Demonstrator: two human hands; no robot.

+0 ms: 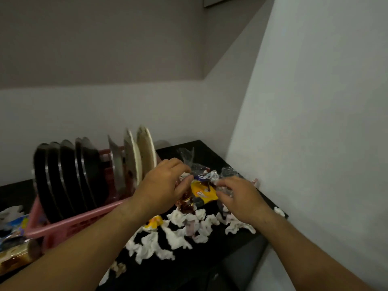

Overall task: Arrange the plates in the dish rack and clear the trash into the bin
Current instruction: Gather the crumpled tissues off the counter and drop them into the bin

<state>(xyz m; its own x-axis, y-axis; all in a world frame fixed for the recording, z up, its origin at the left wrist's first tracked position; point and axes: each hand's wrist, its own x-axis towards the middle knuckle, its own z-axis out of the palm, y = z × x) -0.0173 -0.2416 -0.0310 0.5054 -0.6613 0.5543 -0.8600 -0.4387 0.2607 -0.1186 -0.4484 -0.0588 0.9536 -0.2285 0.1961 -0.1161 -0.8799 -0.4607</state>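
Observation:
A pink dish rack (69,223) stands on the black counter (201,152), holding several dark plates (63,177) upright on its left and three pale plates (134,156) on its right. To the right of the rack lies a heap of wrappers: clear plastic (189,160), a yellow packet (204,193) and a brown wrapper (185,203). My left hand (163,185) pinches the wrappers at the heap's left side. Over the clear plastic on the right, my right hand (237,196) curls its fingers around it. Several crumpled white tissues (178,238) are scattered in front of the heap.
A white wall (315,143) closes off the counter on the right, and another runs behind it. More wrappers and packets (14,232) lie left of the rack, with a brown packet (16,257) at the counter's near edge. No bin is in view.

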